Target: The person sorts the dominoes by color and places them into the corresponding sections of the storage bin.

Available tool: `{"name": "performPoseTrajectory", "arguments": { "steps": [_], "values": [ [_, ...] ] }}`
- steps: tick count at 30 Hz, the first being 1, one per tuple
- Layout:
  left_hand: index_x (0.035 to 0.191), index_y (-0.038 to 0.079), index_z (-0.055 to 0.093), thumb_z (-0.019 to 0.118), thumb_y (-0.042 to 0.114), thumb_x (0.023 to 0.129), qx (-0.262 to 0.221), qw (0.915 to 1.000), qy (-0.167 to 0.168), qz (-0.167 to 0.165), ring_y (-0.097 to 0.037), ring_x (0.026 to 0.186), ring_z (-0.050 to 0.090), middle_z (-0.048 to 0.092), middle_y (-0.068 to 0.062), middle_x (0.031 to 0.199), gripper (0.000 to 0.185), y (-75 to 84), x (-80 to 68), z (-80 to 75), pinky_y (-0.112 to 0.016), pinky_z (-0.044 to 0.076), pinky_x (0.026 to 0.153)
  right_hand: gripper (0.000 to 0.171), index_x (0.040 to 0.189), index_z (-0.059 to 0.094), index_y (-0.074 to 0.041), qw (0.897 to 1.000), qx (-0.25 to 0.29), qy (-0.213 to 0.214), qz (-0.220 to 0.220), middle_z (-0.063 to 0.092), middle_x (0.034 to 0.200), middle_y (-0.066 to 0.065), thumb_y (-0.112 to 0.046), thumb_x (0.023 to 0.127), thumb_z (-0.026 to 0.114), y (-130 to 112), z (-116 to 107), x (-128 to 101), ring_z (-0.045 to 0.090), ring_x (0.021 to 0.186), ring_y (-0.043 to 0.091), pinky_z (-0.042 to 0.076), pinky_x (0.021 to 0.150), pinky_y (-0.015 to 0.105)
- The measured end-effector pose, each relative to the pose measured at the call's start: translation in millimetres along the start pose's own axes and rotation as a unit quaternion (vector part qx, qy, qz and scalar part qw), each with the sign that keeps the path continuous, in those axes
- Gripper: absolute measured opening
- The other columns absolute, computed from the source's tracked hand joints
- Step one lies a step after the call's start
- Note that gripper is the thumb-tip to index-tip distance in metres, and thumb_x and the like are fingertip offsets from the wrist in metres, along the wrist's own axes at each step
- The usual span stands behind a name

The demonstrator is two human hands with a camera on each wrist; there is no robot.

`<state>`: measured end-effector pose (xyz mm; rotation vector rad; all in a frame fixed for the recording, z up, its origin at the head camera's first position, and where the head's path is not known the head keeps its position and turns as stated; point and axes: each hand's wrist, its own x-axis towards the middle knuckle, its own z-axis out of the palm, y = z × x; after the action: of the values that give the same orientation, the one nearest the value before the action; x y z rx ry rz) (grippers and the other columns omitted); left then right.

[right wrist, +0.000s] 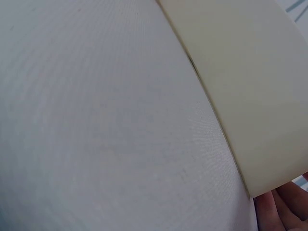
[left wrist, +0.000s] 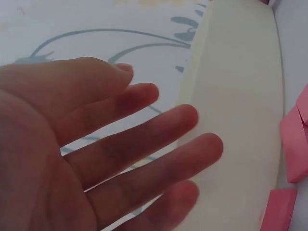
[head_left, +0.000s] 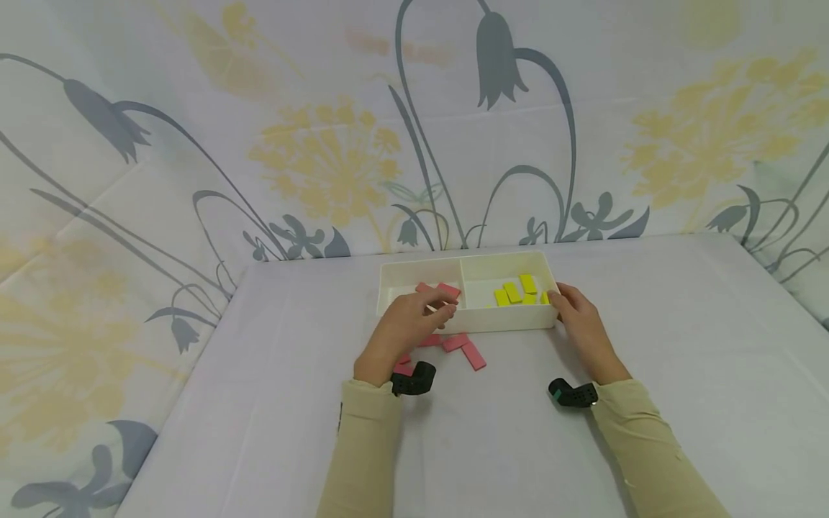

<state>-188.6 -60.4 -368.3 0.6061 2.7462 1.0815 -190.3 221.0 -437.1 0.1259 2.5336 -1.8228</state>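
Note:
A white two-compartment box stands on the table. Pink blocks lie in its left compartment and several yellow blocks in the right one. Above the front wall on the left side is my left hand, its fingers spread and holding nothing in the left wrist view. At the right end my right hand grips the box, thumb over the rim. In the right wrist view, its fingers sit behind the box's corner. More pink blocks lie in front of the box, some partly hidden by my left wrist.
A white cloth covers the table. Behind and to the left rises a flower-printed fabric backdrop. Black bands with cameras sit on both wrists, below beige sleeves.

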Motion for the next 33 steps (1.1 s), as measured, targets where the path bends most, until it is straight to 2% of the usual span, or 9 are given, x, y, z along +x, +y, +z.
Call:
{"name": "performPoseTrajectory", "arguments": {
  "steps": [7,10,19,26,33],
  "values": [
    [0.107,0.023,0.061,0.050,0.037,0.089,0.057,0.9963,-0.061,-0.016,-0.008,0.087,0.054,0.061,0.009,0.094,0.025,13.7,-1.8,5.0,-0.027,0.043,0.078,0.065,0.139,0.027,-0.006,1.000,0.000,-0.001,-0.004,0.031,0.139,0.014,-0.050,0.092,0.035,0,0,0,0.034,0.121,0.029,0.027,0.098,0.047],
    [0.110,0.023,0.060,0.049,0.037,0.090,0.082,0.9930,-0.082,-0.023,-0.009,0.086,0.053,0.060,0.008,0.093,0.027,17.5,-2.5,7.8,-0.028,0.043,0.080,0.065,0.139,0.027,-0.006,1.000,0.001,-0.002,-0.005,0.031,0.139,0.014,-0.050,0.091,0.035,0,0,0,0.034,0.121,0.029,0.027,0.098,0.047],
    [0.110,0.021,0.060,0.053,0.034,0.088,0.109,0.9870,-0.109,-0.046,-0.009,0.080,0.052,0.060,0.006,0.092,0.027,24.4,-5.5,15.9,-0.027,0.043,0.075,0.066,0.139,0.026,-0.005,1.000,-0.001,-0.005,-0.004,0.031,0.139,0.015,-0.050,0.092,0.034,-1,-1,-1,0.034,0.121,0.030,0.026,0.099,0.048],
    [0.115,0.018,0.057,0.057,0.032,0.086,0.117,0.9821,-0.133,-0.063,-0.009,0.071,0.051,0.057,0.010,0.075,0.033,28.4,-3.5,27.3,-0.024,0.043,0.067,0.065,0.140,0.025,-0.006,1.000,0.000,-0.009,0.001,0.030,0.140,0.014,-0.050,0.092,0.034,-1,-2,-1,0.034,0.121,0.031,0.026,0.099,0.049],
    [0.112,0.019,0.058,0.059,0.034,0.084,0.130,0.9782,-0.139,-0.082,-0.007,0.068,0.052,0.056,0.011,0.078,0.031,27.2,-1.0,39.7,-0.025,0.044,0.068,0.065,0.140,0.025,-0.008,1.000,-0.002,-0.011,-0.001,0.029,0.140,0.013,-0.050,0.092,0.034,-2,-2,-2,0.033,0.122,0.031,0.026,0.098,0.049]
  ]
}}
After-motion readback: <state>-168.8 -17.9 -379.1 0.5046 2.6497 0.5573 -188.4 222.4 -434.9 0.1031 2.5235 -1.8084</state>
